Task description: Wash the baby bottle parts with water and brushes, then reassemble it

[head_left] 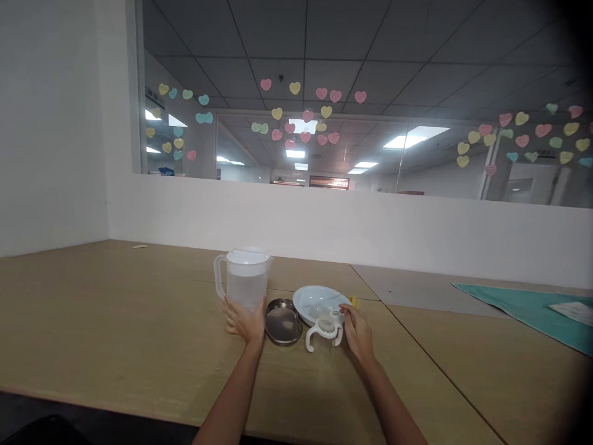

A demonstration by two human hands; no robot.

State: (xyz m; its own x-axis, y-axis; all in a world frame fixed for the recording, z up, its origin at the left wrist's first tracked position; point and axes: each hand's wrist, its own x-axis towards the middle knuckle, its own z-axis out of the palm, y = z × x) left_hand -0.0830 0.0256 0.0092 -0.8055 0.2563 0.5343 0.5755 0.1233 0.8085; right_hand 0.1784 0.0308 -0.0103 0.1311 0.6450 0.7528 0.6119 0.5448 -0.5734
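Note:
My left hand (246,321) is wrapped round the lower part of a translucent plastic pitcher (247,281), which stands upright with a white lid and a handle on its left. Clear liquid seems to fill much of it. My right hand (357,332) pinches the upper right side of a white plastic piece with two curved handles (325,327), over the near edge of a pale blue plate (308,295). Its exact kind I cannot make out. Between my hands lies a shallow round metal dish (283,324). Something small and yellow (354,302) shows behind my right fingers.
The wooden table (139,334) has seams running across it. A green cloth (523,309) with a white sheet (574,311) on it lies at the far right. A small flat pale piece (139,246) rests at the back left. Behind stands a white wall (278,216) under a window.

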